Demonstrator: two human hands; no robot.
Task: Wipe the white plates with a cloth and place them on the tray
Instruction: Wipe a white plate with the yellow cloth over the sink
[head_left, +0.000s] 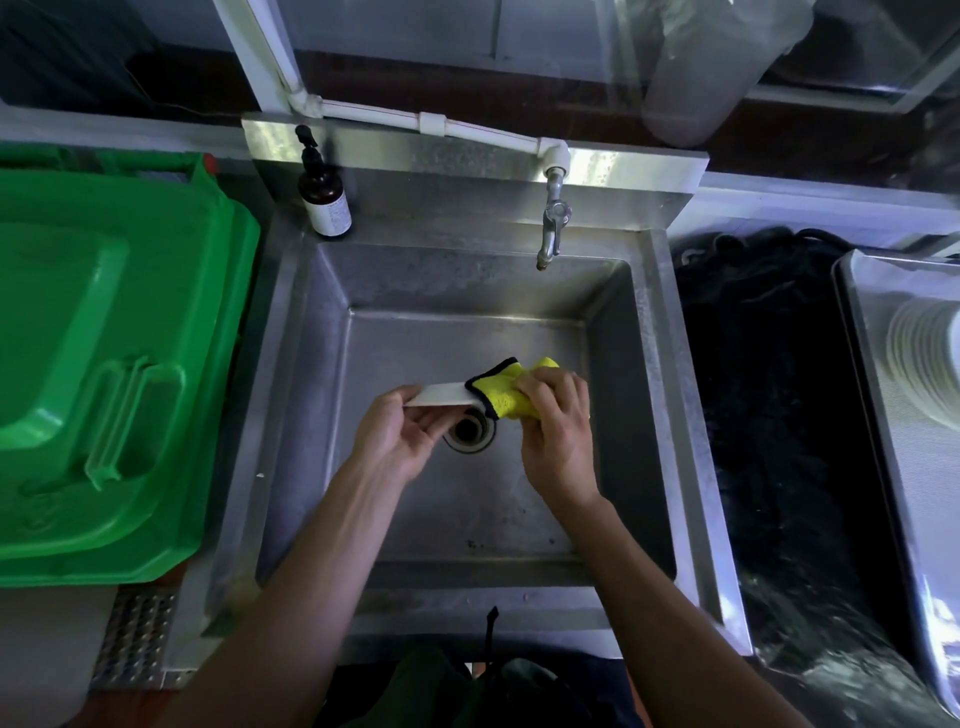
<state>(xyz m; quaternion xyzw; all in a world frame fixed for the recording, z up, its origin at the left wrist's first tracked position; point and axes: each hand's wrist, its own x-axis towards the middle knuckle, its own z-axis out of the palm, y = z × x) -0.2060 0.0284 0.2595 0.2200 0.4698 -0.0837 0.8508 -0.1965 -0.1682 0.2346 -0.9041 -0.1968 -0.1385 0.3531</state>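
Head cam: I held one white plate (435, 393) edge-on over the steel sink (291, 395), right above the drain (470, 432). My left hand (397, 441) gripped its left rim, thumb on top, fingers curled under. My right hand (556, 441) was clenched round the yellow cloth (501, 393), dark-edged, wrapped over the plate's right rim, so cloth touched both faces there. Neither hand was free.

Step, imo: mid-wipe, rim pass. To do it well I'd have kept the left grip firm but small, then rotated the plate thru the cloth rather than dragging the cloth round, w/ pressure from both sides so top and bottom got done in one turn. Risk was the plate slipping if still wet; holding it low over the basin limited that. Can't tell wet or dry from here.

Tray (862, 364) sat well to the right, beyond a dark mat or netting; stacked plates (919, 358) already on it at the frame edge. Green bin lid (114, 332) to the left, pump bottle (323, 192) and tap (553, 218) behind the sink.
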